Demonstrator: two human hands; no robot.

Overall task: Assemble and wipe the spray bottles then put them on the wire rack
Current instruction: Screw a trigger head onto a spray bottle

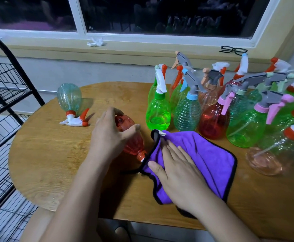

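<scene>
early on: left grip (107,135) clasps a red ribbed plastic spray bottle (134,145), right grip (177,173) lies flat on a purple microfibre cloth (209,158), and the black wire rack (11,92) shows no bottles.

Hands: two, the left hand (107,135) and the right hand (176,173).
Cloth: one purple cloth (209,154), under the right hand.
Lying bottles: two, a red bottle (132,142) under the left hand and a clear teal bottle (69,96) beyond it.
Standing spray bottles (212,123): at least ten beyond the right hand; overlap hides the exact count.
Wire rack (3,95): one.
Glasses (233,49): one pair.
Crumpled tissue (95,42): one.
Table (55,163): one.
</scene>
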